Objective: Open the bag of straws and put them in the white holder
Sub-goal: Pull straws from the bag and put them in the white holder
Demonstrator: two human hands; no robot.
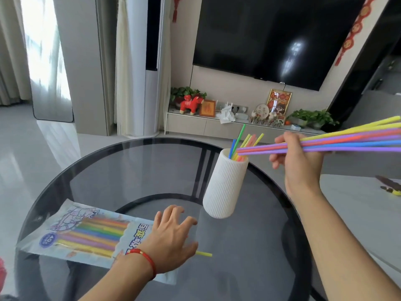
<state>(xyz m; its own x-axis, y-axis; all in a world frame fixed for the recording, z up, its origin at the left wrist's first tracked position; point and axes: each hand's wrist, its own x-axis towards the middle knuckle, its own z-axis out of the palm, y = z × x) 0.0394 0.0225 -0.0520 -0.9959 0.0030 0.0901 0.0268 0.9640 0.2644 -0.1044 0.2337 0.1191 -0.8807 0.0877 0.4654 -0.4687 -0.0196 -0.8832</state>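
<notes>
Lowest in the frame, your left hand [171, 237] is resting on the open end of the bag [86, 233], fingers spread and only loosely bent, gripping nothing; a red cord [145, 258] is circling that wrist. The bag is lying flat on the round glass desk [249, 257] at lower left, with coloured straws showing through its clear front, and one yellow straw [204, 254] is poking out just right of your thumb.

Further up, near the middle of the frame, the white ribbed holder [223, 187] is standing upright on the desk, well apart from the bag, with several straws [245, 142] already leaning inside it.

At upper right, your right hand [297, 157] is pinching a bundle of straws [351, 140], fingers curled round it. The bundle is lying almost level, its near tips hovering right over the holder's mouth and its far ends running off the right edge.

Beyond the desk, a dark television [271, 35] is hanging above a low shelf [206, 124] of ornaments.
</notes>
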